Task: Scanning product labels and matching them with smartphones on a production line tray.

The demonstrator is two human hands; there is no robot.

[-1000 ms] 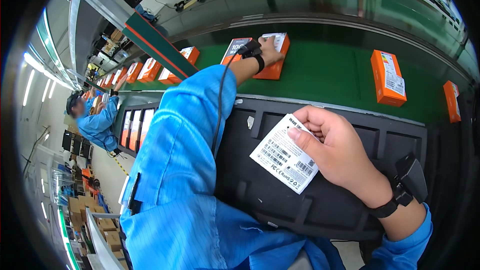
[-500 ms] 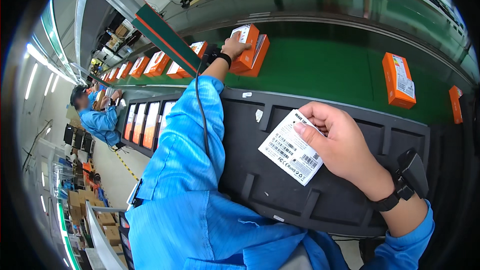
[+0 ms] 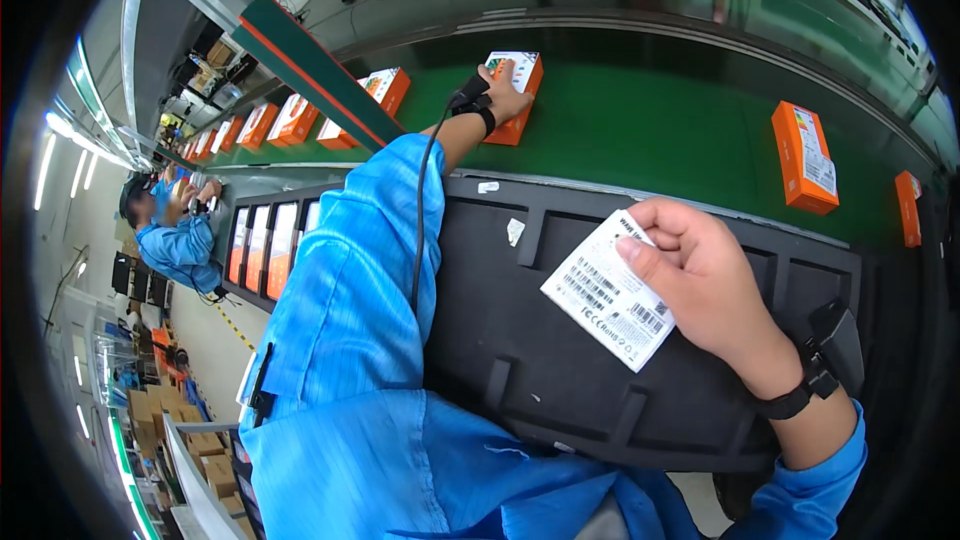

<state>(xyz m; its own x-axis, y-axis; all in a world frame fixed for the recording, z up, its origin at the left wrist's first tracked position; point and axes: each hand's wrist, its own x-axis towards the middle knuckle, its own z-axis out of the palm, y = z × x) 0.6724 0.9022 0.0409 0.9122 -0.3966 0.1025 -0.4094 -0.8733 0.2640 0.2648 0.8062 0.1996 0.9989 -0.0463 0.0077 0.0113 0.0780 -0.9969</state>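
My left hand (image 3: pixel 510 98) reaches out over the green conveyor belt (image 3: pixel 640 120). It grips an orange and white box (image 3: pixel 512 128), with fingers across the box's top and far side. In my right hand (image 3: pixel 705 275) is a white label sheet (image 3: pixel 608 290) printed with barcodes, pinched between thumb and curled fingers. The sheet is above a black tray (image 3: pixel 480 300) with raised ribs. Whether it is one sheet or several stacked, I cannot tell.
More orange boxes (image 3: pixel 803 158) sit on the belt to the right and in a row (image 3: pixel 293 120) at left. A green slanted post (image 3: pixel 315 70) stands near my left arm. A co-worker (image 3: pixel 175 240) in blue is at far left, beside a tray of boxes (image 3: pixel 282 245).
Two boxes showed by my left hand before; one shows now. That hand has shifted right in the picture, its fingers more spread over the box. The label sheet sits slightly further right.
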